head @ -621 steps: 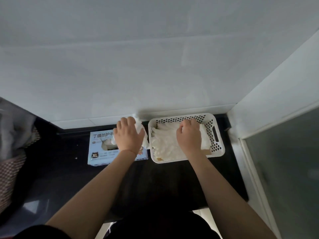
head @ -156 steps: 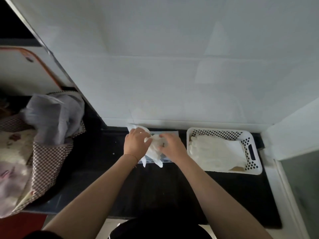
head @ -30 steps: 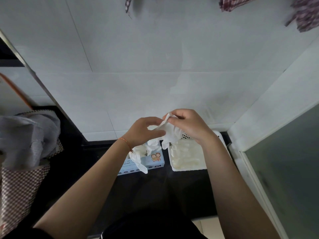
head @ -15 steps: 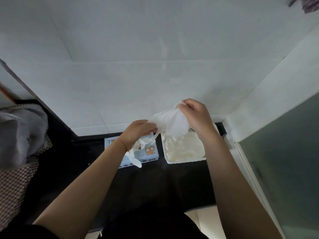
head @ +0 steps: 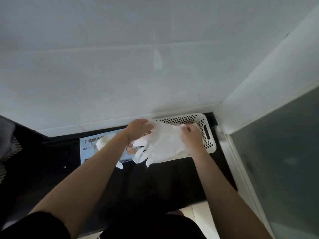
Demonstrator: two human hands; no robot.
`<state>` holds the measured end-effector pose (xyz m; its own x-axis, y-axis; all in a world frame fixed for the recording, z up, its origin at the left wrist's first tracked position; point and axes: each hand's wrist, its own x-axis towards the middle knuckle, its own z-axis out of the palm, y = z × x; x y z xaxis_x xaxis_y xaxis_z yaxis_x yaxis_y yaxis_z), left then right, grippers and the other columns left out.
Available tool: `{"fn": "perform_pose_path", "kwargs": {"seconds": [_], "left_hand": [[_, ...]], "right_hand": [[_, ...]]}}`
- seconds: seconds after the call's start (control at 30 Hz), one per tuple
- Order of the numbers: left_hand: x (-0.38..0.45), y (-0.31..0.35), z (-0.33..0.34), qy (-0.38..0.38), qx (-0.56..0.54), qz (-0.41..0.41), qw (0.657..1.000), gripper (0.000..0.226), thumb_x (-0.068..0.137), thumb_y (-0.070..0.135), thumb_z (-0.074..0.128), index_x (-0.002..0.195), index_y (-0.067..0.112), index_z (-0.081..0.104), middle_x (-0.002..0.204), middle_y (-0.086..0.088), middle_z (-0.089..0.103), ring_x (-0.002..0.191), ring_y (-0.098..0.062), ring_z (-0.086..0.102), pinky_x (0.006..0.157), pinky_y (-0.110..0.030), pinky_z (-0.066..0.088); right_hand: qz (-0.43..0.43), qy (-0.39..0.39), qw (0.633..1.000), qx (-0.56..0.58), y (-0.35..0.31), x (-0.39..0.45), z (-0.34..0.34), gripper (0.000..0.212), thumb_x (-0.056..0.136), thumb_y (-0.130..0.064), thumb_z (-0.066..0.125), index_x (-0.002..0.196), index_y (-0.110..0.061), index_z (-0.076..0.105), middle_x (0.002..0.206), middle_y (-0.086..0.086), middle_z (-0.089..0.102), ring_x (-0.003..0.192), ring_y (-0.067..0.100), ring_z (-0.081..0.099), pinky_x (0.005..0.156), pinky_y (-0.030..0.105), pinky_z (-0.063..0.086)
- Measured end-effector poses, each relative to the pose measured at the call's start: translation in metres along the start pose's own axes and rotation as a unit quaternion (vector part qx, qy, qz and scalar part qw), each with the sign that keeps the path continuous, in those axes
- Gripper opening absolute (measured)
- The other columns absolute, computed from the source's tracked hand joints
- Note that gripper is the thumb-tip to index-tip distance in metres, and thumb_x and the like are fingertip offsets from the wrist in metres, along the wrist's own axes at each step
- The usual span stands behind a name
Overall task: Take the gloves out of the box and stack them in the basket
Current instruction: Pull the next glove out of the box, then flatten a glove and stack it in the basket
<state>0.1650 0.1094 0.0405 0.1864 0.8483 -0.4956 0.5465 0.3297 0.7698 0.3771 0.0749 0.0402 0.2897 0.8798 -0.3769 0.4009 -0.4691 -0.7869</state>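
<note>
Both hands hold 1 white glove stretched flat between them, above the near-left part of the basket. Left hand grips the glove's cuff edge at its upper left, fingers curled over the edge; thumb position can't tell. Right hand pinches the opposite cuff corner at upper right, fingertips bunched on the material. Glove's finger end hangs down toward the person, past the basket's near rim, over the black counter.

Basket: white perforated plastic w/ slot handle, set in the corner against the tiled wall; its inside is mostly hidden by the held glove.

Box sits just left of the basket, light blue, partly under the left forearm. Printed top reads "丁腈防护"; further characters are covered. Small cartoon graphic near the wrist; other print too small to read. Another white glove bulges out of the box opening.
</note>
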Motion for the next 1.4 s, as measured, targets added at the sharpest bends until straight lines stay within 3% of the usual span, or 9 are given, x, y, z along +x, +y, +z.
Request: {"fn": "perform_pose_path", "kwargs": {"seconds": [0.2,0.47,0.63,0.83,1.0,1.1,1.17,1.27,1.4], "left_hand": [[0.037,0.028,0.035,0.03,0.108,0.019,0.994,0.033,0.082,0.033,0.047,0.065,0.009,0.063,0.076,-0.008,0.069,0.073,-0.027,0.058,0.072,-0.035,0.049],[0.069,0.022,0.076,0.129,0.264,-0.006,0.956,0.029,0.091,0.035,0.059,0.116,0.027,0.07,0.114,0.001,0.069,0.105,-0.024,0.064,0.086,-0.035,0.053],[0.05,0.019,0.102,0.257,0.385,0.21,0.861,0.022,0.085,0.027,0.069,0.102,0.013,0.067,0.092,-0.006,0.064,0.085,-0.029,0.063,0.06,-0.033,0.045],[0.035,-0.011,0.124,0.038,0.464,0.174,0.868,0.066,0.095,0.06,0.041,0.152,0.026,0.031,0.161,-0.004,0.024,0.15,-0.028,0.016,0.12,-0.05,0.015],[0.037,-0.026,0.13,-0.002,0.47,0.12,0.874,0.09,0.084,0.076,0.029,0.157,0.032,0.001,0.166,0.001,-0.01,0.151,-0.022,-0.016,0.121,-0.049,-0.007],[0.042,-0.027,0.134,0.001,0.472,0.106,0.875,0.094,0.084,0.078,0.037,0.157,0.032,-0.001,0.165,-0.001,-0.012,0.15,-0.023,-0.018,0.121,-0.052,-0.008],[0.044,-0.028,0.136,0.002,0.476,0.101,0.874,0.097,0.082,0.08,0.039,0.157,0.032,-0.001,0.165,-0.002,-0.013,0.15,-0.023,-0.018,0.12,-0.053,-0.008],[0.043,-0.029,0.134,0.004,0.482,0.114,0.869,0.1,0.081,0.082,0.04,0.157,0.031,-0.001,0.165,-0.003,-0.012,0.151,-0.025,-0.016,0.12,-0.055,-0.006],[0.029,-0.028,0.12,0.025,0.467,0.134,0.874,0.098,0.082,0.08,0.042,0.157,0.031,0.002,0.165,-0.003,-0.008,0.152,-0.027,-0.009,0.121,-0.057,0.001]], "right_hand": [[-0.022,0.044,0.997,-0.057,0.038,0.039,-0.013,0.019,0.101,-0.025,0.042,0.094,-0.014,0.055,0.08,-0.005,0.055,0.071,0.009,0.053,0.06,0.023,0.039],[-0.044,0.053,0.988,-0.135,0.068,0.072,-0.035,0.024,0.104,-0.026,0.039,0.092,-0.011,0.053,0.074,-0.001,0.054,0.065,0.012,0.052,0.055,0.028,0.041],[-0.07,0.049,0.985,-0.151,0.071,0.078,-0.034,0.022,0.104,-0.024,0.039,0.105,-0.01,0.057,0.084,-0.001,0.058,0.073,0.014,0.056,0.064,0.032,0.049],[-0.068,0.063,0.986,-0.138,0.07,0.08,-0.035,0.025,0.105,-0.025,0.038,0.094,-0.01,0.054,0.079,0.001,0.058,0.074,0.02,0.059,0.057,0.029,0.044],[-0.12,0.085,0.969,-0.201,0.065,0.077,-0.031,0.013,0.1,-0.019,0.048,0.104,-0.008,0.054,0.094,0.005,0.057,0.083,0.021,0.059,0.06,0.028,0.044],[-0.239,0.131,0.907,-0.322,0.061,0.068,-0.026,0.033,0.084,-0.008,0.063,0.116,-0.006,0.056,0.104,0.01,0.059,0.092,0.026,0.057,0.071,0.035,0.05],[-0.303,0.063,0.888,-0.339,0.059,0.06,-0.022,0.033,0.081,-0.009,0.064,0.114,-0.008,0.058,0.107,0.008,0.06,0.098,0.026,0.056,0.079,0.037,0.05],[-0.225,-0.085,0.891,-0.386,0.068,0.055,-0.019,0.037,0.09,-0.02,0.058,0.125,-0.012,0.052,0.126,0.006,0.052,0.117,0.024,0.047,0.092,0.035,0.047],[-0.128,-0.078,0.911,-0.385,0.063,0.051,-0.018,0.041,0.092,-0.022,0.056,0.131,-0.011,0.048,0.134,0.01,0.046,0.124,0.025,0.044,0.099,0.038,0.045]]}}
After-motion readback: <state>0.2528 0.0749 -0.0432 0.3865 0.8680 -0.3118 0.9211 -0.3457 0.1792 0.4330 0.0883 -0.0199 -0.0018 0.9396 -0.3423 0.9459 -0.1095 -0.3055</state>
